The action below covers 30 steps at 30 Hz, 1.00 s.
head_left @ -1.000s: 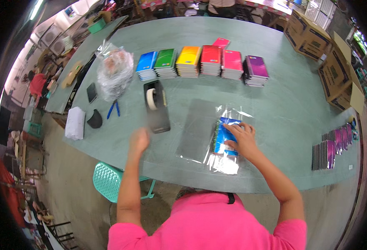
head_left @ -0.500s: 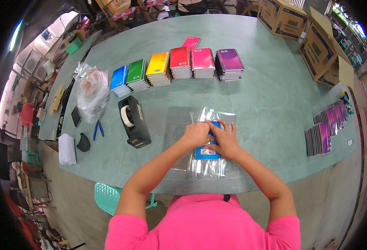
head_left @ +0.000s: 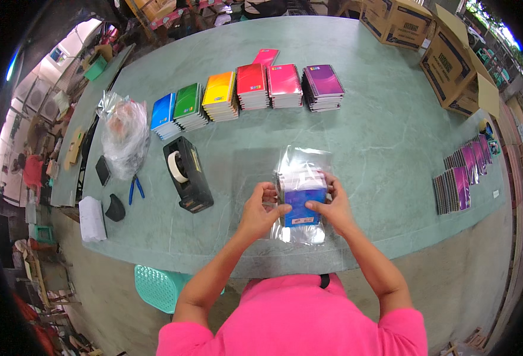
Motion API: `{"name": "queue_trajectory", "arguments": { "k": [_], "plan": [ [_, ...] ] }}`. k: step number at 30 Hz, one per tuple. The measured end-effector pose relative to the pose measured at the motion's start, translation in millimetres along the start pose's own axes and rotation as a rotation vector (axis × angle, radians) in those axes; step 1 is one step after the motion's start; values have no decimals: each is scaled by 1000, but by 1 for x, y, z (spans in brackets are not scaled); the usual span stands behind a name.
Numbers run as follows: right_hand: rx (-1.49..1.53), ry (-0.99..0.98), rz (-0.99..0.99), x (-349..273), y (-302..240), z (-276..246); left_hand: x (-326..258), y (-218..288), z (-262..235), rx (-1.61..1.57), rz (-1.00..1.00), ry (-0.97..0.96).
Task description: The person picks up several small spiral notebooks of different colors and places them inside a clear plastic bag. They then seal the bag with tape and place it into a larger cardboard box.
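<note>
A blue spiral notebook [head_left: 303, 199] lies inside a clear plastic bag [head_left: 302, 155] in front of me, near the table's front edge. My left hand [head_left: 263, 209] grips the bagged notebook by its left side, thumb on top. On the opposite side my right hand [head_left: 334, 205] holds it the same way, its thumb on the cover and the fingers curled round the edge. Whether other notebooks lie underneath is hidden. A black tape dispenser [head_left: 188, 175] with a pale tape roll stands to the left of my left hand.
Stacks of blue, green, yellow, red, pink and purple notebooks [head_left: 323, 83] line the table's far side. Wrapped purple notebooks [head_left: 460, 181] stand at the right, below cardboard boxes [head_left: 451, 68]. At left are a plastic bag bundle [head_left: 124, 133], blue pliers [head_left: 136, 188] and a white folded stack [head_left: 92, 218].
My hands have parted from over the middle of the notebook to its two sides and now grip it through the bag. The view has shifted slightly.
</note>
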State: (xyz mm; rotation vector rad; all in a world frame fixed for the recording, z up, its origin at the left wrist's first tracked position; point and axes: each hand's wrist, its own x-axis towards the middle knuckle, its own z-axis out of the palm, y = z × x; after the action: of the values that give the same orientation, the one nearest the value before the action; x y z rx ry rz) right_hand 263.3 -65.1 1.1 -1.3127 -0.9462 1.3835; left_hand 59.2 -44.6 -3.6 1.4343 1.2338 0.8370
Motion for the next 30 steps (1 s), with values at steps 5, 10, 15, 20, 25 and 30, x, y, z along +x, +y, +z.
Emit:
{"name": "queue_trajectory", "arguments": {
  "k": [5,10,15,20,25,30],
  "plan": [
    [-395,-234,-272,-12,-2,-11,-18,22,-17,90,21,-118],
    [-182,-311,-155,-11,-10,-2,-18,60,-41,821,842,-172],
    [-230,-311,-234,-6,-9,-5,1,100,-46,641,906,-13],
    [-337,49,-509,-30,20,-27,-15,66,-76,471,658,86],
    [-625,105,-803,-44,23,-10,-44,1,-23,405,585,108],
    [-916,165,-989,-43,5,2,-27,8,5,565,836,126]
  ]
}}
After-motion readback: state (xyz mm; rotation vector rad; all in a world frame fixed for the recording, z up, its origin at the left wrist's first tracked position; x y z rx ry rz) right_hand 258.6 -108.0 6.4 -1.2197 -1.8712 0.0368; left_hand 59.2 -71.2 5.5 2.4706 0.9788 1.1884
